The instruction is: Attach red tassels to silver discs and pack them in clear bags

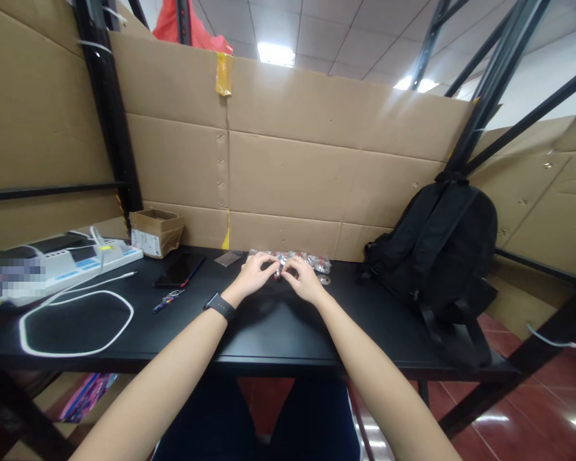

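My left hand [255, 271] and my right hand [303, 280] meet at the far middle of the black table [269, 333], fingertips pinched together on a small metal and red part [278, 273]. Just behind them lies a clear plastic bag of small silver and red parts [312, 260]. A small round metal piece [324, 280] lies on the table right of my right hand. My left wrist wears a black watch [219, 306].
A black backpack [436, 256] stands at the right end. A black phone [178, 269], a pen [168, 300], a small cardboard box [156, 232], a white power strip [67, 262] and a white cable loop [77, 320] lie to the left. Cardboard walls stand behind.
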